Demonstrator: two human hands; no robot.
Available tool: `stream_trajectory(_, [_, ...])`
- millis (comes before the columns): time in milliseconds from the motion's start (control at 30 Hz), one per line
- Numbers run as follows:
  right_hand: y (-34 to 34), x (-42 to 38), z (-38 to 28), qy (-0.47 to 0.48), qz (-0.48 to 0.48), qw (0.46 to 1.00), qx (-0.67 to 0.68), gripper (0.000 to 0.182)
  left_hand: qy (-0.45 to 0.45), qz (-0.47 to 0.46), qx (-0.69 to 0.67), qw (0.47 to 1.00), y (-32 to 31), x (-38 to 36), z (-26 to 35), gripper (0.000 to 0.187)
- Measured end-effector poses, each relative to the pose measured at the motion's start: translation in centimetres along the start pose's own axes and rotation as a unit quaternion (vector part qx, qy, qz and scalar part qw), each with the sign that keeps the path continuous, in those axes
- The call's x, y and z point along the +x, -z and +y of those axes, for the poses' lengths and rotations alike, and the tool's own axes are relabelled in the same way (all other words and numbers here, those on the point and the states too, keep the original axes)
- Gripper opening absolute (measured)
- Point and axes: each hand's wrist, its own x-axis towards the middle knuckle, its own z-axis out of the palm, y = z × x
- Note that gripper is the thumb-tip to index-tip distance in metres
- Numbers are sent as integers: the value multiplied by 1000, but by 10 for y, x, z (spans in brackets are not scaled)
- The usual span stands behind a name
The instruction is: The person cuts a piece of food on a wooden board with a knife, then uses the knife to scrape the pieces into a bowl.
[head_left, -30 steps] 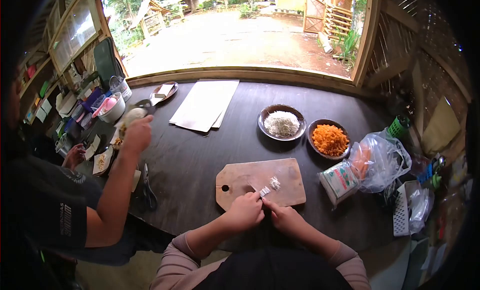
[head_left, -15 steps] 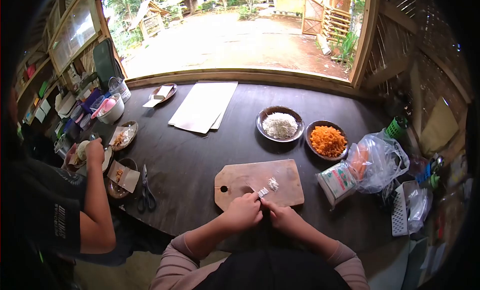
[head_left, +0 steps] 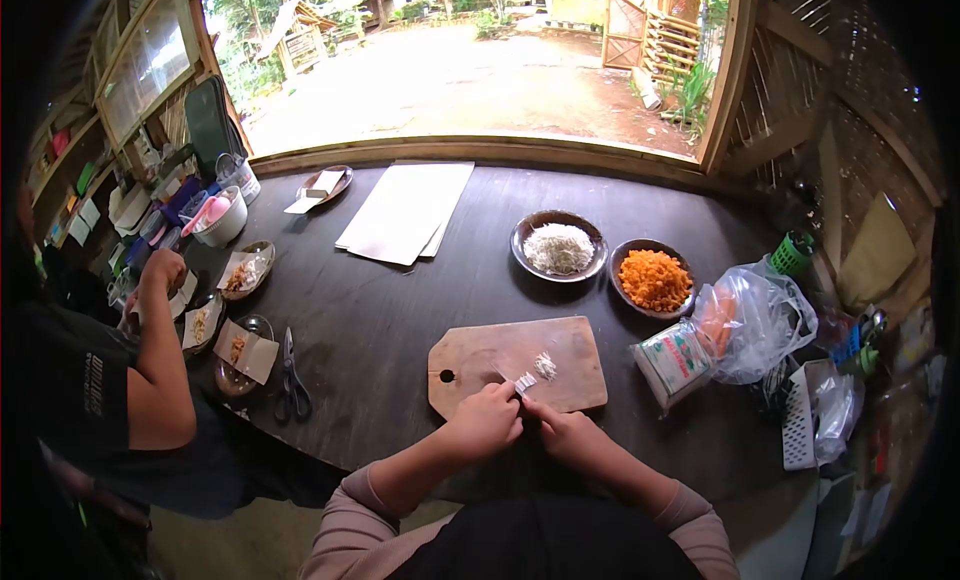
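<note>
A wooden cutting board (head_left: 480, 352) with a hole at its left lies before me. My left hand (head_left: 484, 420) is closed at the board's front edge, its fingers on a small white piece (head_left: 524, 382). Close beside it, my right hand (head_left: 570, 435) is closed round something mostly hidden, perhaps a knife handle. Small white strips (head_left: 545, 366) form a little pile on the board just beyond the fingers. Behind the board are a bowl of white shreds (head_left: 559, 250) and a bowl of orange bits (head_left: 655, 280).
A labelled packet (head_left: 672, 364) and a plastic bag (head_left: 755, 325) lie right of the board. Scissors (head_left: 291, 380) and small filled dishes stand left, near a co-worker's arm (head_left: 165, 370). White sheets (head_left: 410, 210) lie toward the window.
The co-worker's arm has moved left and back, uncovering a dish with a filled sheet. My hands stay nearly in place at the board.
</note>
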Motion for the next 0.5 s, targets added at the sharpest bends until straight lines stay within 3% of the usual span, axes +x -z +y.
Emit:
stream_trajectory(100, [8,-8,6,53,10,997,59,48,8,-3,1,1000,1,1,1,27])
stream_trajectory(200, [20,-13,-6,37,-17,996,83,48,7,2,-1,1000,0,-1,1,26])
stream_trajectory(333, [7,-6,-4,57,17,995,83,47,-9,13,16,1000,-1,-1,0,25])
stream_trajectory(400, [6,-3,-7,14,-22,1000,-5,47,-7,6,22,1000,1,0,1,25])
stream_trajectory(500, [7,-5,-5,62,29,997,47,47,0,8,14,1000,0,1,0,24])
